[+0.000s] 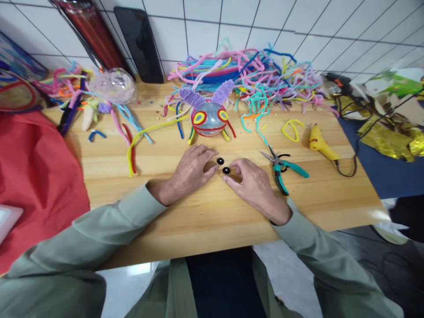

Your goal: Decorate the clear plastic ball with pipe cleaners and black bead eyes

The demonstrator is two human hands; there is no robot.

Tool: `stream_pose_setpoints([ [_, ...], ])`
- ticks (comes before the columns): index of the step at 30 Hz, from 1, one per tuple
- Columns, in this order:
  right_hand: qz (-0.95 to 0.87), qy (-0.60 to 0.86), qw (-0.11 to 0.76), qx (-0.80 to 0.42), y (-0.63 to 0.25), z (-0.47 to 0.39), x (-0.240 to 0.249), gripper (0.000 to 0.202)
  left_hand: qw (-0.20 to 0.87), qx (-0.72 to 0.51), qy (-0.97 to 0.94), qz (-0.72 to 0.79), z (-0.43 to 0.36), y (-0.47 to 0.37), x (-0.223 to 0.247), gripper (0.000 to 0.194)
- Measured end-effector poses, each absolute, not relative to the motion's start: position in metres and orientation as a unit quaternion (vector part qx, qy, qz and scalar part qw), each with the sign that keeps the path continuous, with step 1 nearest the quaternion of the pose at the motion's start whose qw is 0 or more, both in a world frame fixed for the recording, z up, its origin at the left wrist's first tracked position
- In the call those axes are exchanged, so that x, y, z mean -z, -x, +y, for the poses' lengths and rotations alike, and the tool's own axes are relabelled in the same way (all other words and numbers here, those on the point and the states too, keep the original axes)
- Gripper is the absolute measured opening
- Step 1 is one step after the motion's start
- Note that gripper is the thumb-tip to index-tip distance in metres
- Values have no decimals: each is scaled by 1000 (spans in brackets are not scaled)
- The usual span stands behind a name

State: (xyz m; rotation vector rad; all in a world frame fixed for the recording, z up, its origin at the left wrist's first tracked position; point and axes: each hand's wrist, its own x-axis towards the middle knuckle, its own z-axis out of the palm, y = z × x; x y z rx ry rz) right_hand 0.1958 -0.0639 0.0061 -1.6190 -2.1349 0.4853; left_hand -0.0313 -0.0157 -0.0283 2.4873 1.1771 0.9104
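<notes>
Black beads (226,170) between left hand (194,170) and right hand (251,182), each grip released; table's front edge (205,248) well apart.

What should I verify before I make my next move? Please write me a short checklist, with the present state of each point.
1. Both small black pieces in view: ok; the farther piece and the nearer piece lie between the hands.
2. Left hand and right hand holding nothing else: ok, no other thing shows in them.
3. Fingers touching the pieces: cannot tell; they are very close.
4. Purple-eared figure upright: ok, it stands beyond the hands.
5. Pliers shut: not ok, their tips stand apart.
6. Glue gun cold: cannot tell from a picture.
</notes>
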Motion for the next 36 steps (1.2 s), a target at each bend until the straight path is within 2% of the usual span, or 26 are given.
stream_pose_setpoints([
  [4,-780,593,157,-124,-189,-61,-6,13,117,-306,-858,395,-10,25,29,27],
  [8,-793,579,154,-111,-190,-57,-3,6,122,-282,-869,389,-7,24,29,21],
  [18,-809,513,209,-197,-205,-50,-3,30,137,-280,-872,377,-18,32,24,25],
  [25,-822,527,166,-138,-198,-54,-4,14,132,-285,-875,370,-18,30,23,22],
  [36,-842,486,207,-109,-205,-49,7,21,137,-273,-879,366,-17,29,22,21],
])
